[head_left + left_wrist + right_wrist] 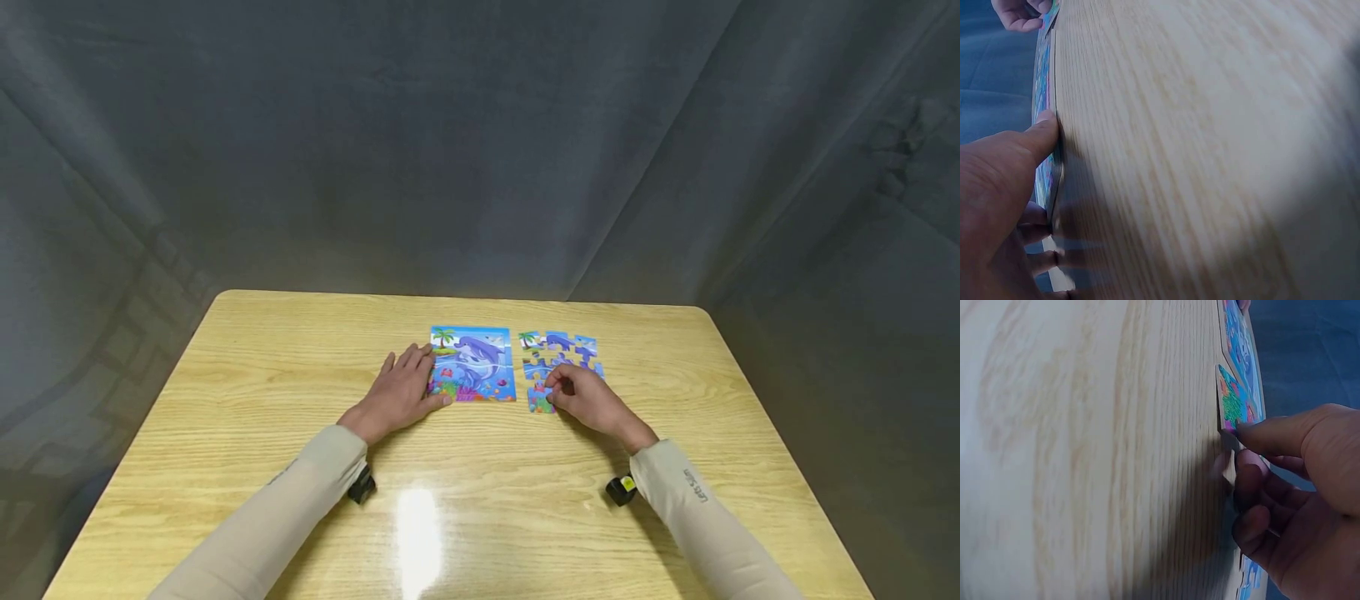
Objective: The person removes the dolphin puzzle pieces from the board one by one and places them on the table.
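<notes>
My left hand (402,388) lies at the left edge of a square dolphin puzzle picture (480,367), its fingers extended and its thumb on the lower edge. In the left wrist view that thumb (1044,134) touches the picture's rim. To the right, my right hand (588,400) has curled fingers and pinches a corner puzzle piece (538,402) with green and pink coral between thumb and forefinger. The right wrist view shows the thumb on the edge of this piece (1233,400); the forefinger's contact is partly hidden.
Several other dolphin puzzle pieces (558,342) lie in loose rows above the right hand, partly covered by it. The wooden table (480,500) has its far edge just behind them. Grey curtains (450,150) hang behind and at both sides.
</notes>
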Action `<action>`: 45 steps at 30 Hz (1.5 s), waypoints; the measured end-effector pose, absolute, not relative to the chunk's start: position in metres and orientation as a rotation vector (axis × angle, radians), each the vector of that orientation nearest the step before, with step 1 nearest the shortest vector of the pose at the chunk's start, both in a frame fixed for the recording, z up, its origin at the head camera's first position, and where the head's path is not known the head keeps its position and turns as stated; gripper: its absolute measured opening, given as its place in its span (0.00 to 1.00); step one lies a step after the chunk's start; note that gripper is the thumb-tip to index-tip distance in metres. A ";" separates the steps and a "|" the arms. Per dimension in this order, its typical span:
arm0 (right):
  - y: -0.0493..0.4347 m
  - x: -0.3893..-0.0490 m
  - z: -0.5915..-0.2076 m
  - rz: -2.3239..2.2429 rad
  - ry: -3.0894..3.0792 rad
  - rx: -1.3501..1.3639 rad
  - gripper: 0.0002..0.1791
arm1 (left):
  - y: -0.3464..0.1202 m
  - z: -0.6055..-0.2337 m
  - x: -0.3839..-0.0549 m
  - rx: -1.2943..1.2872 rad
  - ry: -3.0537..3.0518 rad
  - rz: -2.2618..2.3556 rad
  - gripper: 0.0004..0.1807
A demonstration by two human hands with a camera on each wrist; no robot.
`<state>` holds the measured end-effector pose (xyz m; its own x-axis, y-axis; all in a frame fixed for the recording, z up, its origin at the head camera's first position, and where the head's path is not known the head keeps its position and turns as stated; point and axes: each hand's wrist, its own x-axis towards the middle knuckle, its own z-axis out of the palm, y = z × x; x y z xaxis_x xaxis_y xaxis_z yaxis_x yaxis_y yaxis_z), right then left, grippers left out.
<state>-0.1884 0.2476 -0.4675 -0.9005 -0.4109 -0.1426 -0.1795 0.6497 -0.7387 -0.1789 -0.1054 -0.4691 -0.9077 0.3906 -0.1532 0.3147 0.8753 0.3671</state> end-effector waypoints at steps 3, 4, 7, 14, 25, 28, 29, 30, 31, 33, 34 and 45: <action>0.246 -0.189 -0.468 -1.089 2.591 -0.464 0.05 | -0.105 -0.468 -0.178 0.542 2.824 0.499 0.48; 0.246 -0.189 -0.468 -1.077 2.603 -0.461 0.04 | -0.105 -0.468 -0.178 0.543 2.823 0.501 0.48; 0.245 -0.190 -0.469 -1.047 2.635 -0.454 0.04 | -0.104 -0.466 -0.177 0.546 2.822 0.511 0.47; 0.244 -0.190 -0.467 -1.004 2.682 -0.444 0.03 | -0.106 -0.466 -0.176 0.543 2.818 0.506 0.48; 0.240 -0.189 -0.466 -1.043 2.685 -0.436 0.03 | -0.106 -0.465 -0.177 0.536 2.815 0.504 0.48; 0.236 -0.190 -0.465 -1.061 2.673 -0.449 0.03 | -0.106 -0.467 -0.178 0.541 2.815 0.502 0.47; 0.235 -0.191 -0.465 -1.069 2.664 -0.450 0.03 | -0.106 -0.468 -0.178 0.540 2.813 0.503 0.48; 0.233 -0.191 -0.464 -1.069 2.655 -0.452 0.03 | -0.106 -0.468 -0.178 0.541 2.812 0.504 0.48; 0.231 -0.192 -0.463 -1.073 2.648 -0.458 0.03 | -0.106 -0.468 -0.178 0.540 2.811 0.504 0.48; 0.227 -0.192 -0.461 -1.077 2.630 -0.465 0.03 | -0.106 -0.468 -0.178 0.538 2.809 0.505 0.48; 0.225 -0.193 -0.460 -1.077 2.625 -0.467 0.03 | -0.106 -0.468 -0.178 0.538 2.809 0.506 0.48; 0.200 -0.198 -0.456 -1.093 2.585 -0.548 0.04 | -0.106 -0.471 -0.178 0.533 2.813 0.512 0.48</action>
